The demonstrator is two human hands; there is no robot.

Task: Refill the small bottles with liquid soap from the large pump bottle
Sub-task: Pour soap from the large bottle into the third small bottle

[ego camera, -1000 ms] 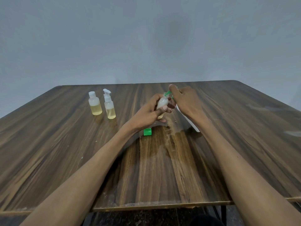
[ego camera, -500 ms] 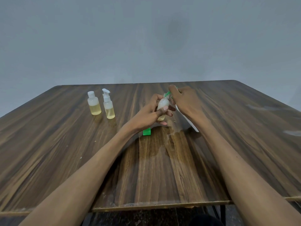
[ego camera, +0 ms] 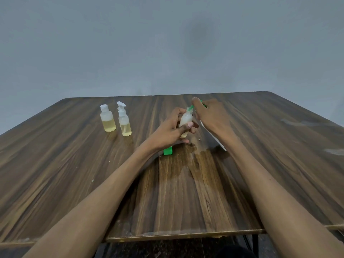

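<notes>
My left hand (ego camera: 170, 130) grips a small translucent bottle (ego camera: 185, 120), tilted, above the middle of the wooden table (ego camera: 74, 164). My right hand (ego camera: 210, 116) rests over the green pump head (ego camera: 191, 108) of the large white pump bottle (ego camera: 214, 136), whose spout sits at the small bottle's mouth. Most of the large bottle is hidden behind my right wrist. A green cap (ego camera: 167, 151) lies on the table just below my left hand. Two small bottles with yellow liquid stand at the back left: a flip-cap bottle (ego camera: 107, 119) and a spray bottle (ego camera: 124, 120).
A wet patch (ego camera: 186, 161) spreads on the wood under and in front of my hands. The table's near edge (ego camera: 186, 236) runs across the bottom of the view. A plain grey wall stands behind the table.
Both hands stay where they were, holding the small bottle and the pump; nothing else on the table has moved.
</notes>
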